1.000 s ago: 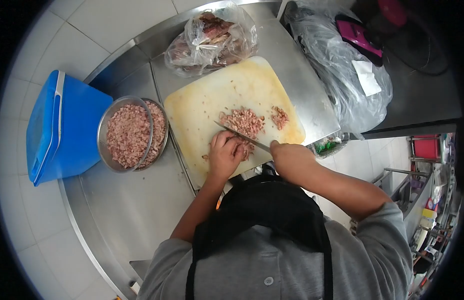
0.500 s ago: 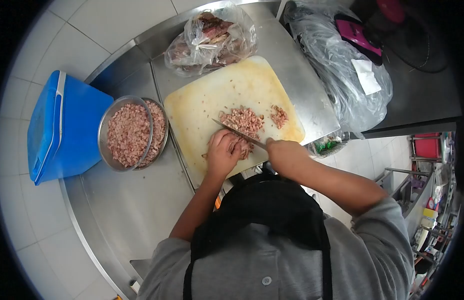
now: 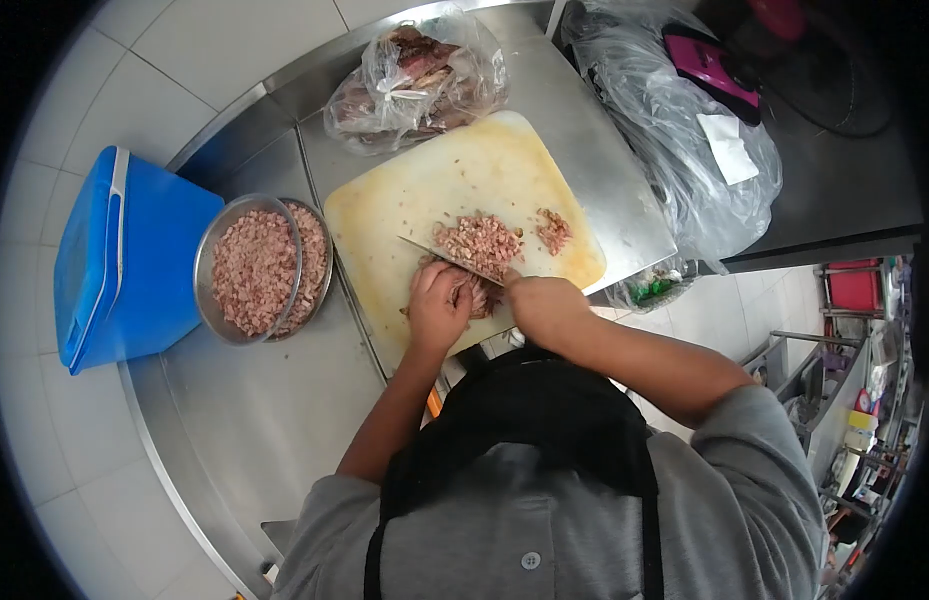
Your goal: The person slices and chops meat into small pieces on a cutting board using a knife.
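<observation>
My right hand (image 3: 546, 306) is closed around the handle of a kitchen knife (image 3: 439, 256), whose blade points left across the cutting board (image 3: 384, 215). My left hand (image 3: 441, 305) has its fingers curled over a piece of meat (image 3: 481, 296), close to the blade. Just beyond the blade lies a pile of chopped meat (image 3: 479, 240). A smaller heap of chopped meat (image 3: 554, 232) sits apart near the board's right edge. The knife's handle is hidden in my right fist.
Left of the board stand a clear bowl (image 3: 206, 300) and a metal bowl (image 3: 324, 275), both with diced meat. Beyond them is a blue cooler (image 3: 149, 260). A tied plastic bag of meat (image 3: 419, 85) lies behind the board, a large plastic bag (image 3: 674, 150) to the right.
My right hand and the knife have slid left, so the blade tip reaches farther past my left fingers. My left hand still holds the meat in nearly the same spot.
</observation>
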A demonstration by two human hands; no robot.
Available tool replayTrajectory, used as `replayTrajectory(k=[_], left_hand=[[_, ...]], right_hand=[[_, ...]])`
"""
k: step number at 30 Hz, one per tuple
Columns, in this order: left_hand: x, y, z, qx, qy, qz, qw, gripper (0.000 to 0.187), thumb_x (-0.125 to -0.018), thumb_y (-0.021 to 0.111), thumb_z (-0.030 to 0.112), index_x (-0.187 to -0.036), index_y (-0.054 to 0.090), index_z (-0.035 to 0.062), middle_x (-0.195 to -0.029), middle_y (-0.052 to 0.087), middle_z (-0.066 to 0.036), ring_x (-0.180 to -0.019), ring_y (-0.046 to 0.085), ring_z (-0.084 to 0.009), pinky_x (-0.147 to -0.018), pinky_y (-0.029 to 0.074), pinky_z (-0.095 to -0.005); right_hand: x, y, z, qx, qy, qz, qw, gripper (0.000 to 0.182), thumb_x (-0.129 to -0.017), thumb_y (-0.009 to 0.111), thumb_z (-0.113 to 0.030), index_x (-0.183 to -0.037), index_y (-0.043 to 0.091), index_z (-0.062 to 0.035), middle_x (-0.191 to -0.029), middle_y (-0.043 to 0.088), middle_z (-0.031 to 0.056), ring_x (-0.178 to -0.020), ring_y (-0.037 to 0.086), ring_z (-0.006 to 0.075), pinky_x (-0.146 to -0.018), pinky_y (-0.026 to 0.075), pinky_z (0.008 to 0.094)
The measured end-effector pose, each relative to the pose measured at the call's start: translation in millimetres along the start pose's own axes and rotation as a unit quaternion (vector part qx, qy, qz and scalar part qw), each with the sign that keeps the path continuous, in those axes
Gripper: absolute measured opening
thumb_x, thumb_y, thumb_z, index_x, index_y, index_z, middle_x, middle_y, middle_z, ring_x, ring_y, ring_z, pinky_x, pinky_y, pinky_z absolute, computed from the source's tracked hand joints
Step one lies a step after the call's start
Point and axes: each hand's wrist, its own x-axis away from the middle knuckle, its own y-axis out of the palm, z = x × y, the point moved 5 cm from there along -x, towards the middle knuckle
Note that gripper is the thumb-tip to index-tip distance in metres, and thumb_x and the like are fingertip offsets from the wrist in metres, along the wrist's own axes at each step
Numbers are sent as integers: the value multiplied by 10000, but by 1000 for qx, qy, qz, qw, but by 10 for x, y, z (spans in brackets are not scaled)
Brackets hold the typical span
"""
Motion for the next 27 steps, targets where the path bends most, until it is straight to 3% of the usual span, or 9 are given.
replayTrajectory(k=[3,8,10,14,22,24,25,27], left_hand=[[4,-18,5,-3,4,-9,1000,201,-780,745,65,-964,689,8,-1107,636,-159,-1051,602,-361,-936,489,-434],[-59,-131,139,20,-14,24,999,218,-789,750,105,-982,687,27,-1084,633,-152,-1050,598,-376,-997,471,-477],[-13,-113,105,10,-10,33,999,214,-788,749,100,-978,685,28,-1085,633,-150,-1051,597,-377,-1005,466,-481],[82,-7,1,0,-29,-4,1000,218,-790,752,73,-995,696,22,-1125,638,-157,-1088,597,-356,-969,483,-437],[-141,-363,-150,11,-95,40,995,216,-830,661,20,-1039,715,22,-1143,661,-156,-1049,606,-362,-956,496,-424],[-318,-388,-234,-109,-8,-39,993,250,-827,624,-18,-1039,738,47,-1147,670,-149,-1036,616,-358,-937,504,-424],[-379,-373,-264,-101,20,-49,993,274,-812,625,-34,-1034,754,62,-1090,687,-135,-1010,629,-345,-911,517,-424],[-395,-390,-356,-103,7,-87,991,253,-815,636,-25,-1024,756,54,-1052,694,-131,-982,637,-338,-899,523,-418]], right_hand=[[-160,-7,-35,-17,20,2,1000,219,-904,519,-61,-1101,584,8,-878,723,214,-851,720,395,-732,570,502],[307,-584,-45,33,14,-59,998,232,-908,518,-78,-1095,605,28,-900,732,223,-852,732,392,-728,585,477],[284,-454,-32,41,11,-83,996,228,-908,519,-78,-1089,607,29,-927,731,231,-866,733,394,-735,587,476],[-62,33,-42,0,14,-30,999,233,-918,506,-89,-1094,608,25,-964,729,237,-895,732,390,-750,586,481],[-189,-67,266,-45,51,-55,996,296,-927,494,-107,-1162,628,13,-1046,724,240,-985,715,388,-839,566,490],[-185,-41,316,-47,72,-53,995,304,-926,497,-104,-1171,638,9,-1066,721,242,-1009,709,385,-861,558,486],[-180,-53,305,-45,69,-53,995,304,-926,497,-104,-1171,638,9,-1066,721,242,-1009,709,385,-861,558,486],[-167,-78,273,-48,75,-53,995,298,-927,498,-97,-1169,641,1,-1076,721,239,-1022,705,380,-875,554,483]])
